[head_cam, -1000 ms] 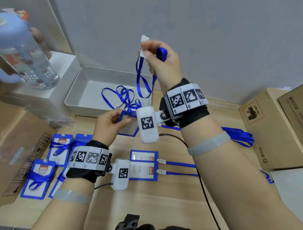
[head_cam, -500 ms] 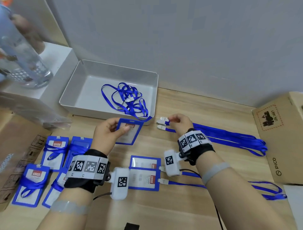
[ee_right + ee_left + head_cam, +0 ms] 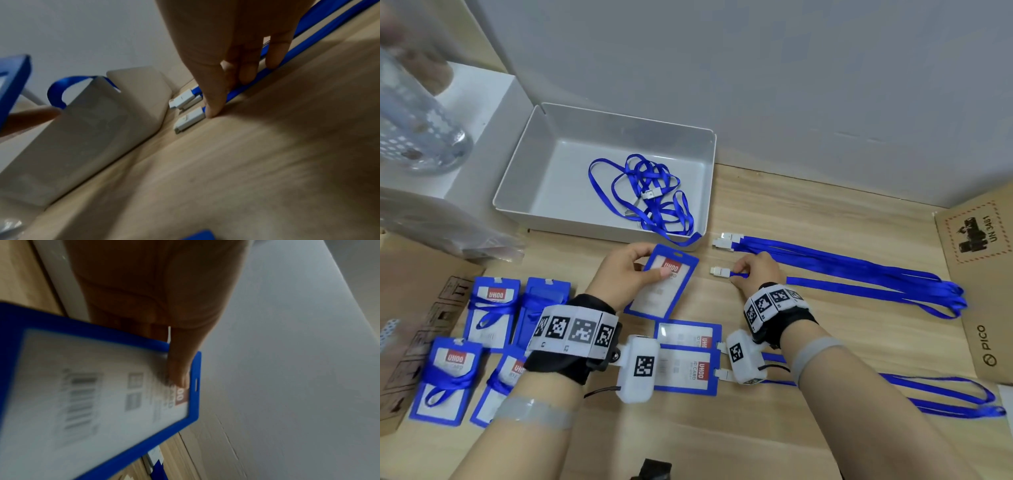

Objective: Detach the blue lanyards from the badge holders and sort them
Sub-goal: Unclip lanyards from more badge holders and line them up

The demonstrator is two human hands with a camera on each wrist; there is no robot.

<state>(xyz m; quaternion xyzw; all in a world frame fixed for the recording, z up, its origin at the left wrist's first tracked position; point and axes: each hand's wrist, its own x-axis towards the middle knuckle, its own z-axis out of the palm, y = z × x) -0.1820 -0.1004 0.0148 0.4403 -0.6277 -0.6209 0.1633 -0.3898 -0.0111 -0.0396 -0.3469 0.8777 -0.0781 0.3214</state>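
With the left hand pinching the freed blue plastic badge holder by thumb and fingers, the right hand pinches the detached blue ribbon lanyard behind its white clip and should lay it straight beside the 2 sorted lanyards.

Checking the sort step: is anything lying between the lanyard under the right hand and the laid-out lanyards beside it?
Nothing visible: only bare table separates that lanyard, held by the right hand, from the laid-out lanyards.
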